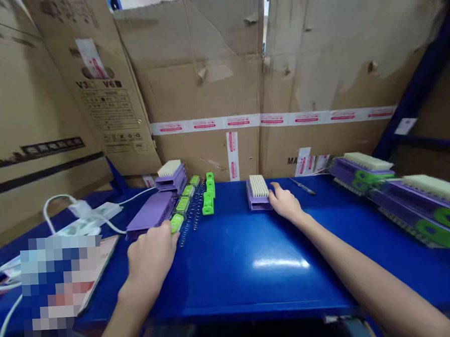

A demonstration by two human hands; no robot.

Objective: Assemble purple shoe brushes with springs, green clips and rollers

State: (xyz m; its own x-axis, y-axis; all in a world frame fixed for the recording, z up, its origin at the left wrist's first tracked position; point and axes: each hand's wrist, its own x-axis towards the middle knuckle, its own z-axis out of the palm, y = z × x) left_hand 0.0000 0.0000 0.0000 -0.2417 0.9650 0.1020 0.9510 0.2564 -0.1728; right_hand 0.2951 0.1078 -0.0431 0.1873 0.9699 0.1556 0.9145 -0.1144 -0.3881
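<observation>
My left hand is closed, with its fingertips around the nearest green plastic piece of a row with clear parts. My right hand grips the right side of a small purple block topped with rows of cream-coloured pegs or bristles. Between the hands, thin metal springs lie in lines beside the green row. Just right of them stands a line of bright green brackets. Next to my left hand is a flat purple housing, with a stacked purple block behind it.
Larger purple and green assemblies with cream tops stand at the right. A screwdriver-like tool lies at the back. At the left are a white power strip with cables and a partly blurred sheet. Cardboard walls the blue table.
</observation>
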